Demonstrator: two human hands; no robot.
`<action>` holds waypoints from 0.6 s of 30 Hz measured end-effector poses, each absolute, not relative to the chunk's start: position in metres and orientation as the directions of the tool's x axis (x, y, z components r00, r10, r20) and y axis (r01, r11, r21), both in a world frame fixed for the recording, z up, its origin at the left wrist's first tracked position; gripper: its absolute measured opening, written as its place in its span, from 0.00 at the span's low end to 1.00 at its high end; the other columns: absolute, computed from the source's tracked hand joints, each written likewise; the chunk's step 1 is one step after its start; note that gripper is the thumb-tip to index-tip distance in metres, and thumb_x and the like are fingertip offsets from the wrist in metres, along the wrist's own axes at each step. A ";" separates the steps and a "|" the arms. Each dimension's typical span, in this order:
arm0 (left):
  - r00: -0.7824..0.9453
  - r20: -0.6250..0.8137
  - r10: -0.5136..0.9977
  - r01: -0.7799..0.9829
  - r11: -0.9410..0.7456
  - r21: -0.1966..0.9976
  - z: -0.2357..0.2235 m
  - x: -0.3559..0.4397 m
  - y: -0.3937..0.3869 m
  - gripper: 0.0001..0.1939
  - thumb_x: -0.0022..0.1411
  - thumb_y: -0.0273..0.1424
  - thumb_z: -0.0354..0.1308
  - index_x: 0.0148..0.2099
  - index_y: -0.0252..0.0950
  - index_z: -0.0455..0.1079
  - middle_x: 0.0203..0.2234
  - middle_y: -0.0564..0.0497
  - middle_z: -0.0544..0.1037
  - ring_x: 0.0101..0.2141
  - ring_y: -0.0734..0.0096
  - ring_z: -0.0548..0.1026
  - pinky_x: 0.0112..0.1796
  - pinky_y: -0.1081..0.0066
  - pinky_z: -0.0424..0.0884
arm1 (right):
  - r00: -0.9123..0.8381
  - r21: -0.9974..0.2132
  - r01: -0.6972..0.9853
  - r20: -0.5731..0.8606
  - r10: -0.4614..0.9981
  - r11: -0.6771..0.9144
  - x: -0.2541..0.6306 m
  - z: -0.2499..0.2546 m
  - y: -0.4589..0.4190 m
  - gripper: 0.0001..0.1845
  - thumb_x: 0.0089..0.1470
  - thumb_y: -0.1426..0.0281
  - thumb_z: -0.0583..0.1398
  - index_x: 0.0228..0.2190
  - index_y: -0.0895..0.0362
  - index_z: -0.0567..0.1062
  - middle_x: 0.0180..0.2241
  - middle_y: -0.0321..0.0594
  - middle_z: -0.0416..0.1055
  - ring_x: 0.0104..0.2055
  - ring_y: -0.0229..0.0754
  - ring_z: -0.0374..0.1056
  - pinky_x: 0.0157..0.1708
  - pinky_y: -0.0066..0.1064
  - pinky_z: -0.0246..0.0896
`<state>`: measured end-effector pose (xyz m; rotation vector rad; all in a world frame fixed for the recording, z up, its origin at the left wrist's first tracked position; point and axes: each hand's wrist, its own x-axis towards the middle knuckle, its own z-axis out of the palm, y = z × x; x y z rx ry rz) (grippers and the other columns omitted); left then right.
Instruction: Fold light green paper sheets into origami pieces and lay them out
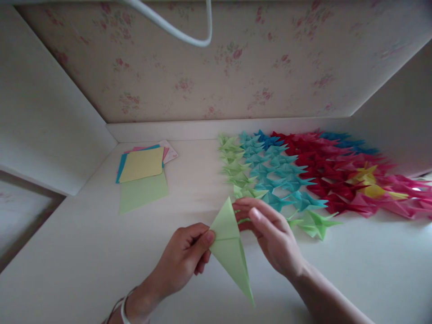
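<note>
A light green sheet of origami paper (pixel 227 245), folded to a long pointed kite shape with a crease across it, is raised above the white table. My left hand (pixel 187 252) pinches its left corner between thumb and fingers. At its upper right edge is my right hand (pixel 270 234), thumb raised apart from the curled fingers. Its fingertips are close behind the paper's edge, and I cannot tell whether they touch it. A folded green paper piece (pixel 317 223) lies on the table just right of that hand.
Rows of folded paper pieces cover the right side: light green, turquoise (pixel 270 168), red (pixel 310 164), pink and a few yellow (pixel 367 182). Flat square sheets (pixel 143 164) are stacked at the left, a green sheet (pixel 145 193) partly beneath. A white cable (pixel 175 31) hangs above.
</note>
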<state>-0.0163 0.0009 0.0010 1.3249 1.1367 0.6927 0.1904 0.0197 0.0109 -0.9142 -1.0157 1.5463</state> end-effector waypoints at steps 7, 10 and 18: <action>0.000 0.177 0.984 0.469 -0.157 0.869 -0.008 -0.015 0.002 0.07 0.69 0.34 0.55 0.45 0.38 0.69 0.29 0.53 0.73 0.27 0.72 0.74 0.27 0.75 0.71 | -0.269 -0.959 0.254 0.054 0.962 0.125 0.177 0.005 0.007 0.25 0.65 0.64 0.56 0.18 0.56 0.57 0.19 0.28 0.46 0.22 0.32 0.43 0.21 0.28 0.39; 0.040 0.511 0.859 0.609 -0.426 0.669 -0.014 -0.015 -0.002 0.07 0.66 0.27 0.58 0.46 0.38 0.68 0.42 0.46 0.72 0.40 0.66 0.76 0.38 0.70 0.75 | -0.217 -0.937 0.293 0.129 0.968 0.190 0.173 0.000 0.006 0.25 0.66 0.65 0.55 0.19 0.55 0.54 0.19 0.28 0.45 0.22 0.32 0.42 0.21 0.29 0.39; 0.248 0.222 0.943 0.484 -0.319 0.814 -0.006 -0.012 -0.008 0.28 0.61 0.34 0.65 0.61 0.42 0.62 0.61 0.43 0.68 0.61 0.52 0.66 0.60 0.53 0.64 | -0.333 -0.933 0.264 0.149 0.931 0.244 0.175 0.004 0.004 0.14 0.68 0.65 0.53 0.40 0.57 0.76 0.25 0.34 0.67 0.26 0.36 0.62 0.28 0.28 0.57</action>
